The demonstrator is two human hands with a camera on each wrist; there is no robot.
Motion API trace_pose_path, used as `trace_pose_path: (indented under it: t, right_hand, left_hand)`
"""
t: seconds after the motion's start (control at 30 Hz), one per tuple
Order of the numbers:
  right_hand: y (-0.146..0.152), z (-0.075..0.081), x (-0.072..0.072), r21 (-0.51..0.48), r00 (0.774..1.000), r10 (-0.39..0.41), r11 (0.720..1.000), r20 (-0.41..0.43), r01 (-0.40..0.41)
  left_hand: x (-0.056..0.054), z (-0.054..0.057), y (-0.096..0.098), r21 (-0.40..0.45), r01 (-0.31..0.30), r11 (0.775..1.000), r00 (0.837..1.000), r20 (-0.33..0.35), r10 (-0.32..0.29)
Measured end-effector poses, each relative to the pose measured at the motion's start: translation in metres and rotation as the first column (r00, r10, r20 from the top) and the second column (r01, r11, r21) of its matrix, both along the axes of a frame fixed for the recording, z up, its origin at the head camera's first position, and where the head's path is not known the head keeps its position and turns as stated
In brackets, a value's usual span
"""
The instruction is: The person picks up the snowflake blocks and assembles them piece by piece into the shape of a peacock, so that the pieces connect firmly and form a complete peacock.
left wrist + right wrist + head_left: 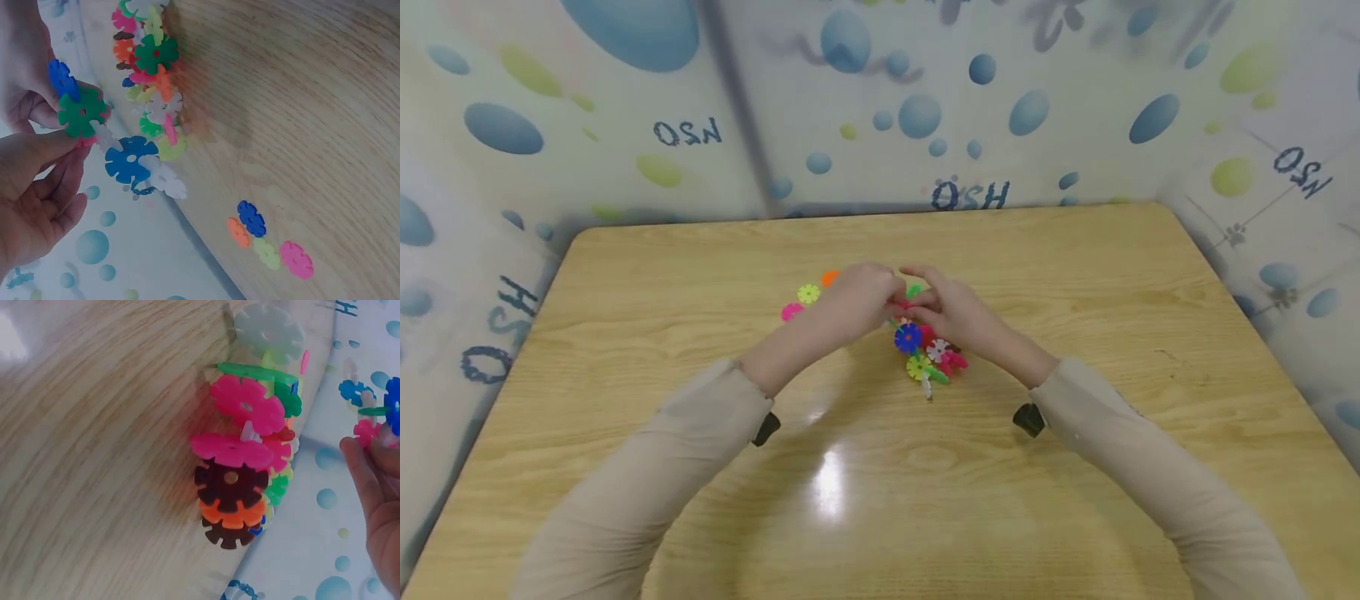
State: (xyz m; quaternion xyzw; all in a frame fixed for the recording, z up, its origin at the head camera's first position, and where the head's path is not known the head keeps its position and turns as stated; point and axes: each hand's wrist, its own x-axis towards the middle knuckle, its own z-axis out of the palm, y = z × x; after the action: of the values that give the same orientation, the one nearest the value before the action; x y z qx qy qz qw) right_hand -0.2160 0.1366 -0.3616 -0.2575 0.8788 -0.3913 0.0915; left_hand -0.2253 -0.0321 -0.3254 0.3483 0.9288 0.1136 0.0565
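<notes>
Up over the table, both hands work on a small chain of plastic snowflake discs. My left hand (865, 298) pinches it at a green disc (83, 112) backed by a pink one; white and blue discs (132, 158) trail from there. On the other side my right hand (961, 310) has its thumb and fingers at the pink disc (366, 432), close to a dark blue disc (394, 403). Beneath the hands, a larger cluster of interlocked discs (919, 367) lies on the table, with pink, brown, orange, green and white pieces.
Several loose discs lie left of the cluster, partly behind the left forearm: orange (830, 278), yellow (808, 293), pink (792, 312) and a blue one (251, 219). The wooden table (700, 275) meets a wall (880, 150) with printed spots at its far edge.
</notes>
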Motion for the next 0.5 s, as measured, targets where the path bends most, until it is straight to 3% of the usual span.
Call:
trace_pose_path:
  t: [0.13, 0.3, 0.5]
  right_hand:
    - [0.002, -0.002, -0.001, -0.028, 1.0, -0.009, 1.0, -0.01, 0.009]
    - [0.005, -0.004, -0.003, -0.036, 1.0, -0.006, 0.999, 0.017, 0.006]
    - [0.012, -0.008, -0.006, 0.01, 1.0, -0.005, 1.0, -0.018, 0.005]
  left_hand:
    - [-0.002, -0.001, -0.001, -0.009, 0.017, 1.0, 1.0, -0.017, -0.017]
    - [-0.002, -0.006, -0.006, 0.044, 0.041, 0.998, 0.999, -0.021, -0.04]
    - [-0.004, -0.011, -0.01, 0.094, 0.02, 0.995, 0.998, 0.053, -0.025]
